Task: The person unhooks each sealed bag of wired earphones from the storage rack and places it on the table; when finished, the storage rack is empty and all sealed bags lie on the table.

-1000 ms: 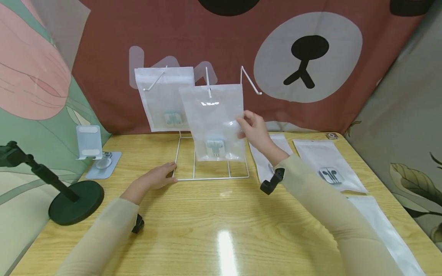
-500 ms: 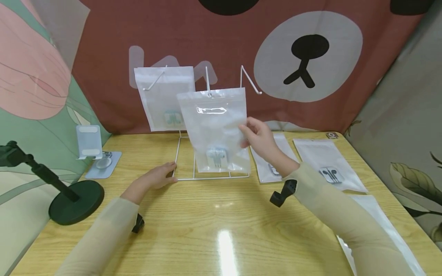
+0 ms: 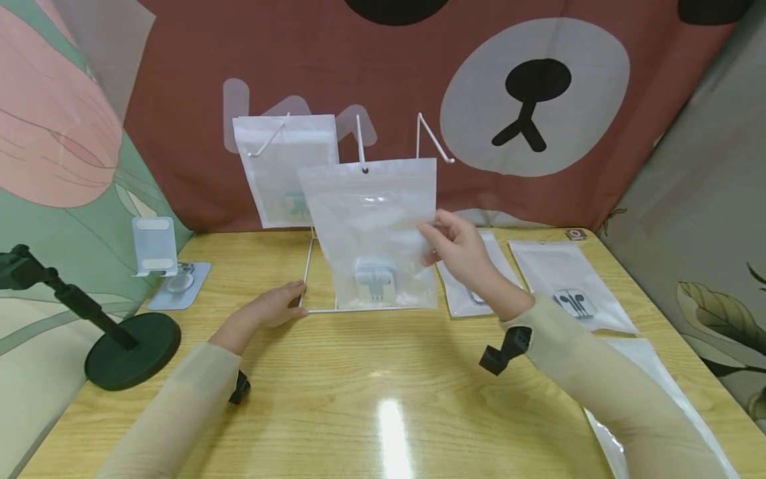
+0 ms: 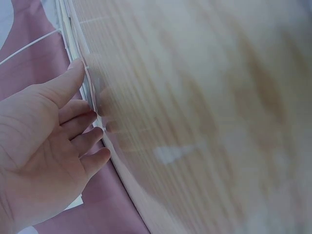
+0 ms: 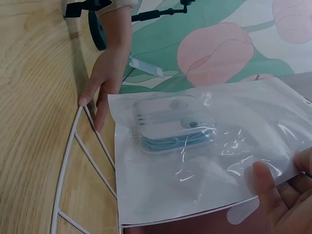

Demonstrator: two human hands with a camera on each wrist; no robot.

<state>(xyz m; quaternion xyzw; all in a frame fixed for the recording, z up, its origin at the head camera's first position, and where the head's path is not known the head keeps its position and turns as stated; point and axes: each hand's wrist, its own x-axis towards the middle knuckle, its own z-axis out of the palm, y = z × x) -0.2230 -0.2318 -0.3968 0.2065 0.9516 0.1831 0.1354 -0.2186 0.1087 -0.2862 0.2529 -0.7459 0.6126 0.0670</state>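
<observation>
My right hand [image 3: 463,249] pinches the right edge of a white clear-fronted bag [image 3: 383,213] between thumb and fingers. Coiled earphones in a case [image 5: 173,124] lie low inside it. The bag's top hole stands in front of the white rack's middle hook [image 3: 360,136]; the hook's tip is hidden behind the bag. A second bag [image 3: 287,166] hangs at the left hook. With relaxed fingers, my left hand [image 3: 266,311] touches the front left corner of the rack's base [image 3: 323,311]; in the left wrist view the left hand [image 4: 48,131] has its fingers loosely bent.
More bags with earphones lie on the right of the table, one [image 3: 485,266] partly behind my right hand, another [image 3: 568,286] farther right and a third [image 3: 658,399] nearer. A phone stand [image 3: 158,253] and a black round-based stand [image 3: 131,349] are on the left.
My right hand has drawn the bag toward me and down, and its hole has come off the middle hook's tip. My left hand has stayed at the rack's corner.
</observation>
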